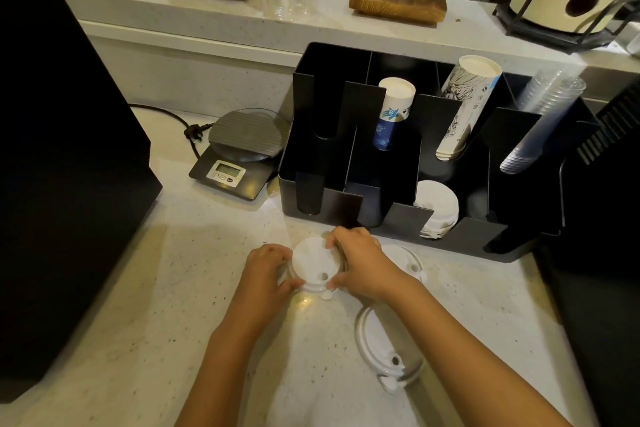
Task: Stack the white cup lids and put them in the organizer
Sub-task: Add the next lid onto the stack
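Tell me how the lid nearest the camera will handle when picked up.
The lid looks thin and hollow, so probably light and somewhat flexible. It lies flat on the counter, so unlikely to roll. Its smooth plastic may slip; grip the rim.

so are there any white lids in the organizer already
Yes, a stack of white lids already sits in a front slot of the black organizer.

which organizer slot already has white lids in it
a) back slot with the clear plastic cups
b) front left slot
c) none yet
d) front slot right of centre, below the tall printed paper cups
d: a stack of white lids leans in the organizer's front slot right of centre, in front of the tall printed paper cups, while both hands hold another lid stack on the counter.
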